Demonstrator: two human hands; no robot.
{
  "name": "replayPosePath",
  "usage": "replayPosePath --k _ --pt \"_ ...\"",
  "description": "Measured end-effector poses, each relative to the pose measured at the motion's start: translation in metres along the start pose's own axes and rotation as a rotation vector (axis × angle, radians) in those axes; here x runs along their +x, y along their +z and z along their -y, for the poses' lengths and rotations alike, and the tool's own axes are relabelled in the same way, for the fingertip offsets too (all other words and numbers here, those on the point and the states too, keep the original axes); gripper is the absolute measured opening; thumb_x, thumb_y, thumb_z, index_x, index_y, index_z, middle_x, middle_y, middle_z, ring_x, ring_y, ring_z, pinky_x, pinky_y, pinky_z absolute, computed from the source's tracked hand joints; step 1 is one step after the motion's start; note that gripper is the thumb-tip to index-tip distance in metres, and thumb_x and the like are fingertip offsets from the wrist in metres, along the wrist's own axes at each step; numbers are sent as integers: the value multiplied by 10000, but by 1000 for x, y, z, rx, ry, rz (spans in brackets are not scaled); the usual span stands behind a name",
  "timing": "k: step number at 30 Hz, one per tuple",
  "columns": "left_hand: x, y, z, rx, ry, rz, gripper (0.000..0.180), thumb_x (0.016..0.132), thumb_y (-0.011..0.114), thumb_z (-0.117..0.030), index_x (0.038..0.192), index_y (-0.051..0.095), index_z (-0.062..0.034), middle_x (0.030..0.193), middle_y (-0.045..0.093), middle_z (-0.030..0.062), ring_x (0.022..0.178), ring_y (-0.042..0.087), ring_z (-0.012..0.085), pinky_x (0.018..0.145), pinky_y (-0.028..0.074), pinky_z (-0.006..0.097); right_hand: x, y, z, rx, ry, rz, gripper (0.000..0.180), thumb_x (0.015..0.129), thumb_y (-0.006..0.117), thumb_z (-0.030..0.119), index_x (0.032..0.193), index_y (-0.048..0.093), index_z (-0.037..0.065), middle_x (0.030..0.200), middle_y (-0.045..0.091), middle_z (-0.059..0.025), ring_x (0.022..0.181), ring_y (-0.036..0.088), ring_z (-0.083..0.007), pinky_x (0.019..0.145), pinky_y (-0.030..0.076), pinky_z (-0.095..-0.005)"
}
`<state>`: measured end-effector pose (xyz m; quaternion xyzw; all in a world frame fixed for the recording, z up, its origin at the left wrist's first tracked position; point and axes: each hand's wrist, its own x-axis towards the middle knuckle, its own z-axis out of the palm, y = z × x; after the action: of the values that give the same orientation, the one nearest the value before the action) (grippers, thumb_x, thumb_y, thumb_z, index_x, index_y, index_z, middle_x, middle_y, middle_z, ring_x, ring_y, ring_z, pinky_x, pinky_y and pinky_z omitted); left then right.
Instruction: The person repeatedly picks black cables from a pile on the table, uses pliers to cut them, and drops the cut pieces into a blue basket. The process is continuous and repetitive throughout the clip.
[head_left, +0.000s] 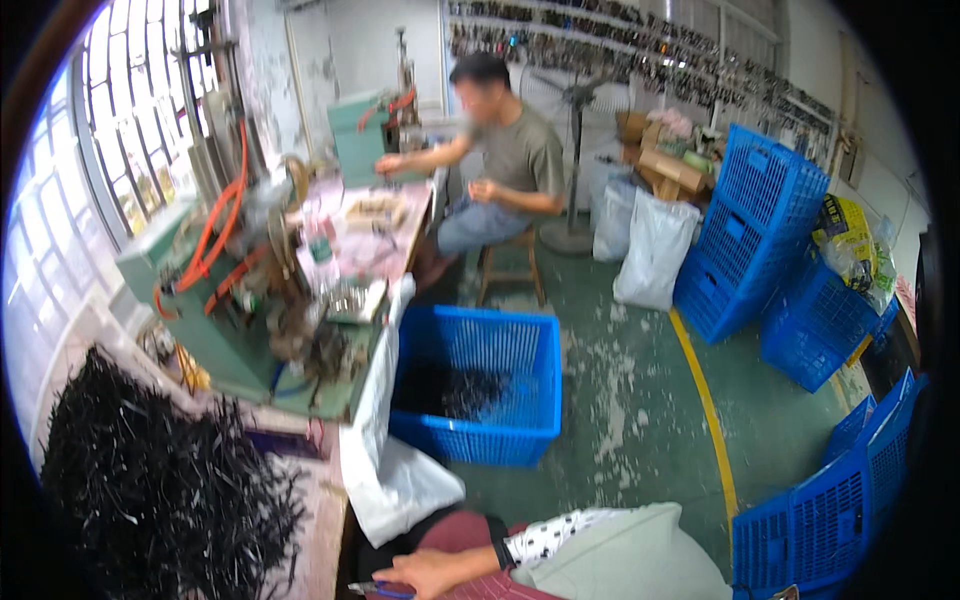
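At the bottom edge, my right hand (432, 572) reaches leftward from a white sleeve with black dots. Its fingers are closed around small pliers with blue handles (385, 588), whose metal tip points left. The hand is over my maroon-clad lap, beside the table edge, and the picture's lower edge cuts off part of the tool. A large heap of thin black strips (150, 480) lies on the table to the left. My left hand is out of the picture.
A green press machine (200, 290) with orange hoses stands beyond the heap. A blue crate (500, 440) holding black pieces is on the floor. A co-worker (520, 150) sits at the far bench. Stacked blue crates (750, 220) and white sacks (655, 250) stand right.
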<state>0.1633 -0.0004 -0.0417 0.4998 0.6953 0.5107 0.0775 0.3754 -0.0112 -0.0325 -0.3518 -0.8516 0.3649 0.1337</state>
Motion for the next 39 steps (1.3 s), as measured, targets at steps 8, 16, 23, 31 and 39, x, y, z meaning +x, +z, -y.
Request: replayPosePath --k 8,16,23,31,39 --pt "10 68 -43 -34 -33 69 327 978 543 -183 1142 582 97 1029 649 205 892 620 295 818 492 352 -4 -24 -16 137 157 -161 604 795 640 494 1268 596 120 1039 650 -220 936 633 -361 787 494 -471" --pt "17 53 -23 40 -106 -11 337 973 551 -188 1152 578 96 1032 649 211 901 620 298 825 489 355 12 -57 -17 231 213 -102 602 792 633 486 1272 593 126 1031 649 -232 936 632 -373 798 492 -477" --pt "21 48 -14 94 -164 -44 347 969 557 -193 1161 575 95 1035 650 216 909 620 301 831 486 357 15 -69 -30 279 225 -57 600 789 627 480 1276 591 132 1024 648 -242 936 631 -383 807 491 -482" --pt "22 43 -8 93 -190 -54 358 965 564 -199 1171 571 94 1038 650 222 918 620 304 837 483 360 17 -70 -29 278 258 -63 599 785 620 473 1281 588 138 1015 647 -254 936 631 -395 818 489 -488" --pt "19 28 6 48 -206 -65 370 960 572 -205 1181 568 93 1041 651 228 927 620 307 844 481 364 23 -39 -21 102 242 -99 653 769 633 478 1330 544 154 956 645 -247 894 631 -397 789 494 -481"
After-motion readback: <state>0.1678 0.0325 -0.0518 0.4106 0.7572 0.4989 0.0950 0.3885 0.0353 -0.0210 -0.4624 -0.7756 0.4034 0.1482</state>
